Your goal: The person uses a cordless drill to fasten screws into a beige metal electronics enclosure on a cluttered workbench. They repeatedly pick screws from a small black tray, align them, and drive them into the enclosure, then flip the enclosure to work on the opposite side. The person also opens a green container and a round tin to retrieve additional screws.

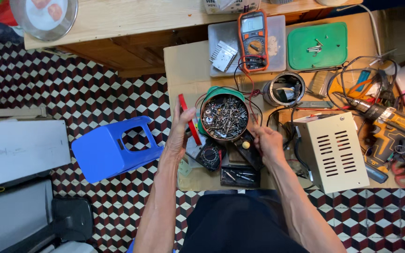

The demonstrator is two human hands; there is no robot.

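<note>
Beside the screw tin (224,117), left hand (180,136) grips red lid (189,119).

1. A red lid (189,119) is held upright on edge by the left hand (179,136), just left of a round tin (224,117) filled with screws.
2. The tin's right side is met by the right hand (267,142), fingers curled; what is pinched cannot be made out.
3. An orange multimeter (253,40) is seen lying on a grey tray (277,51) behind the tin, its leads trailing down towards it.
4. A green lid (317,46) is set to the right of that tray.
5. A cream metal box (332,151) with vent slots is placed just right of the right hand.
6. A yellow drill (392,122) is laid at the far right.
7. A blue plastic stool (113,147) is tipped over on the patterned floor (71,89), left of the bench.
</note>
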